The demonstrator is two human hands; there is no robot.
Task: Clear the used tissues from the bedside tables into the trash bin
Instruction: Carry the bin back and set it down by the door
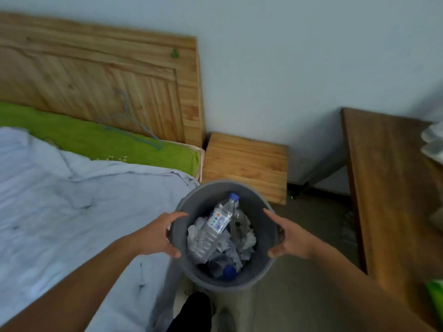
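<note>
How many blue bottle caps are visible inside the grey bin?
2. One cap tops the clear bottle by the far wall; the other lies by the near wall. Tissues may hide more.

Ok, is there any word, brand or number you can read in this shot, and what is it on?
Water bottle label, in the trash bin: orange logo and blue print, too blurred to read.
Green pack at the right edge: no text legible.
Nothing else shows writing.

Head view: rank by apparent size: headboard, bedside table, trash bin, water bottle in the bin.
1. headboard
2. trash bin and bedside table: these look alike, and the bin is nearer the camera, so they are not ranked
3. water bottle
</note>
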